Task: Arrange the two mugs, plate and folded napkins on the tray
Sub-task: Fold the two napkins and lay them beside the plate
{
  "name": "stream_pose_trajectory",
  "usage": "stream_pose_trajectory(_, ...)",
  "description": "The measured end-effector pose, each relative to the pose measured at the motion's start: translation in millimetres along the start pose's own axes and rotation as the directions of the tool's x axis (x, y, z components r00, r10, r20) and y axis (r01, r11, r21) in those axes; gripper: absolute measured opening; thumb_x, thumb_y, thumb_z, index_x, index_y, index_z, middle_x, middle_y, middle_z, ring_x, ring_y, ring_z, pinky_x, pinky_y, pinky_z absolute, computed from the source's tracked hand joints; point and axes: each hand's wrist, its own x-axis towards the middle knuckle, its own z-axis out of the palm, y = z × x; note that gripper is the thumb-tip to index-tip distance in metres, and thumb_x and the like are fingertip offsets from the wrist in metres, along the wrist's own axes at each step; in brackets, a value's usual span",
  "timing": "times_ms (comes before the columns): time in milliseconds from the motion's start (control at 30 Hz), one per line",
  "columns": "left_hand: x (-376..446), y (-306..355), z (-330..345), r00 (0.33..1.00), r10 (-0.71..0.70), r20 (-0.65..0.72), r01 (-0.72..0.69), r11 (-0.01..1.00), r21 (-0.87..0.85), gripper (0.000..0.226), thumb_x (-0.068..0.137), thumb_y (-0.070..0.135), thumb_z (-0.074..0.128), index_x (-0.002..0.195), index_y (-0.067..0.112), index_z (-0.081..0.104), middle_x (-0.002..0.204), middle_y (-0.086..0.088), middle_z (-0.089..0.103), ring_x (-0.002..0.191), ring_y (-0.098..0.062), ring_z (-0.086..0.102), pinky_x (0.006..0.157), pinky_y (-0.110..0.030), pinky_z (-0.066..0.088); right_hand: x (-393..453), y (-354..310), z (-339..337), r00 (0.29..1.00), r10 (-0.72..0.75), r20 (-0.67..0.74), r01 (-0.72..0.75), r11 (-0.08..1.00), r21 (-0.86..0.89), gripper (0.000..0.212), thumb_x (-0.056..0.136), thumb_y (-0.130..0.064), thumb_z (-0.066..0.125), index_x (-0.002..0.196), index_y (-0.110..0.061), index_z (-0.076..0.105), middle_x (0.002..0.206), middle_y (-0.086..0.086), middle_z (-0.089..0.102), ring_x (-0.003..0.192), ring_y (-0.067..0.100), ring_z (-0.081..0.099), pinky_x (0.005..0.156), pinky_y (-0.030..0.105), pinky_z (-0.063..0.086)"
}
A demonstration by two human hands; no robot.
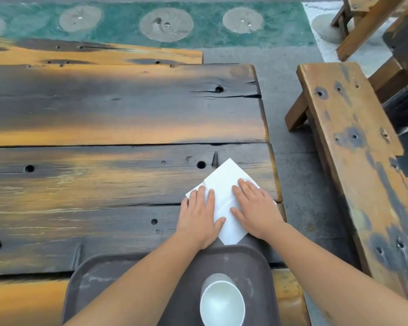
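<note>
Mug [222, 304] already sits on the tray [87, 282] right below us, and just beyond its far rim lies the napkin [224, 182] on the table [104, 114] — left hand [198, 220] and right hand [257, 212] both flat on it, fingers spread, gripping nothing — its long axis pointing diagonally away.

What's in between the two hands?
In the head view, a strip of white napkin shows between the left hand and right hand, both pressing it flat.

Both hands, left hand [199, 216] and right hand [254, 208], press flat on a white napkin [224, 184].
</note>
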Motion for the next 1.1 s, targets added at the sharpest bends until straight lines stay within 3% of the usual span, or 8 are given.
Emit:
stream_pose_trajectory(233,10,-17,9,0.999,0.049,0.0,-0.049,0.998,0.032,0.087,0.087,0.071,0.011,0.154,0.019,-0.008,0.163,-0.008,-0.012,0.148,-0.024,-0.008,0.114,-0.051,0.004,-3,4,11,0.999,0.018,-0.045,-0.018,1.0,-0.004,0.068,0.097,-0.055,0.023,0.154,-0.019,0.017,0.162,0.006,0.012,0.149,0.021,0.006,0.117,0.039,0.012)
stream_pose_trajectory(367,25,-34,-3,0.988,0.15,0.02,-0.151,0.988,0.03,0.087,0.089,0.066,0.023,0.155,0.017,-0.005,0.163,-0.005,-0.015,0.149,-0.021,-0.013,0.115,-0.053,0.002,-14,1,6,0.997,0.056,-0.051,-0.055,0.998,0.016,0.069,0.095,-0.056,0.026,0.152,-0.018,0.022,0.161,0.007,0.019,0.147,0.023,0.015,0.114,0.041,0.02)
stream_pose_trajectory(567,49,-57,-26,0.945,0.312,0.098,-0.318,0.946,0.056,0.088,0.085,0.054,0.039,0.154,0.019,0.0,0.163,-0.004,-0.015,0.148,-0.021,-0.016,0.115,-0.053,-0.006,-34,-7,0,0.996,0.052,-0.069,-0.052,0.999,-0.003,0.062,0.093,-0.054,0.035,0.141,-0.016,0.046,0.151,0.009,0.041,0.136,0.027,0.038,0.107,0.044,0.032)
stream_pose_trajectory(733,45,-46,-22,0.974,0.228,0.002,-0.227,0.973,-0.038,0.086,0.086,0.06,0.031,0.155,0.019,-0.001,0.163,-0.003,-0.016,0.148,-0.019,-0.016,0.116,-0.05,-0.002,-22,-12,-3,0.979,0.122,-0.164,-0.11,0.991,0.08,0.062,0.092,-0.052,0.041,0.139,-0.013,0.049,0.147,0.01,0.046,0.134,0.027,0.043,0.106,0.043,0.037)
stream_pose_trajectory(800,40,-30,-14,0.984,0.176,-0.036,-0.179,0.977,-0.118,0.084,0.088,0.065,0.016,0.155,0.019,-0.003,0.162,0.0,-0.016,0.148,-0.017,-0.016,0.116,-0.047,-0.002,-9,-18,-5,0.975,0.132,-0.178,-0.118,0.989,0.085,0.062,0.093,-0.051,0.038,0.142,-0.013,0.045,0.15,0.01,0.042,0.137,0.027,0.039,0.107,0.044,0.035)
stream_pose_trajectory(900,37,-13,-2,0.991,0.129,-0.042,-0.133,0.983,-0.129,0.077,0.091,0.061,0.003,0.155,0.019,-0.004,0.163,-0.001,-0.014,0.149,-0.017,-0.015,0.118,-0.047,0.0,10,-27,0,0.985,0.133,-0.107,-0.124,0.989,0.084,0.063,0.097,-0.048,0.03,0.151,-0.017,0.025,0.16,0.007,0.022,0.146,0.024,0.019,0.114,0.045,0.022)
stream_pose_trajectory(1100,37,-15,10,0.987,0.137,-0.081,-0.139,0.99,-0.016,0.075,0.094,0.061,0.002,0.155,0.018,-0.002,0.164,-0.004,-0.01,0.15,-0.02,-0.011,0.118,-0.046,-0.003,19,-25,18,0.992,0.115,-0.042,-0.115,0.993,0.016,0.069,0.092,-0.052,0.01,0.154,-0.022,0.01,0.163,0.002,0.007,0.149,0.019,0.003,0.117,0.047,0.01)
